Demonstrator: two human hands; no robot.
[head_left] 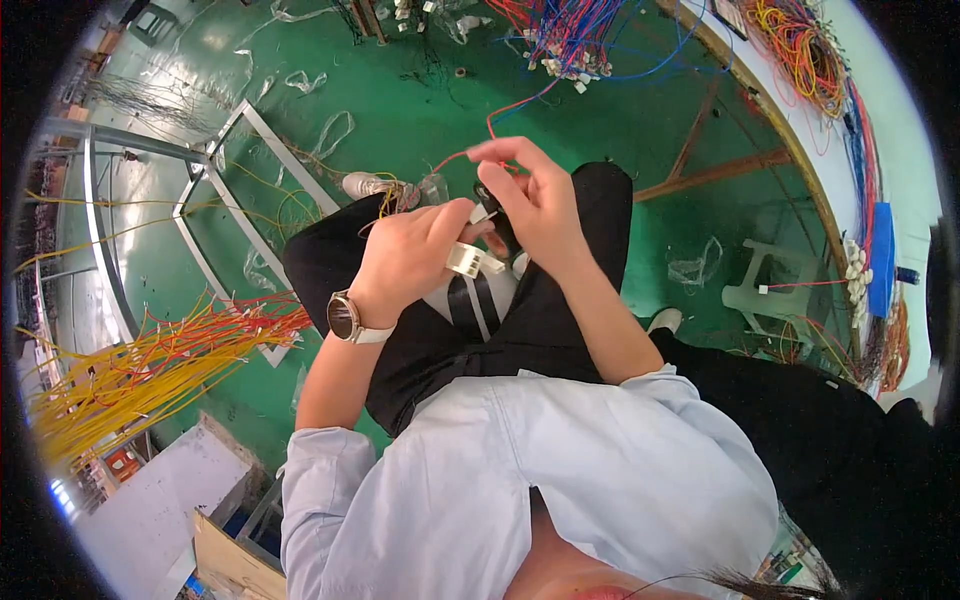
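Clearly light work: a small white plastic connector sits mid-frame, pinched closed in the left hand.
Rigid but slippery, best held by its flat sides; the right hand pinches a limp red wire, best gripped near its tip.

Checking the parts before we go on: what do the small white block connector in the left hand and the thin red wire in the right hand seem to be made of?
The small white block connector in the left hand looks like moulded plastic: matt, off-white, with squared edges. The thin red wire pinched by the right hand seems plastic-sheathed: evenly coloured and bending loosely. Its core is hidden.
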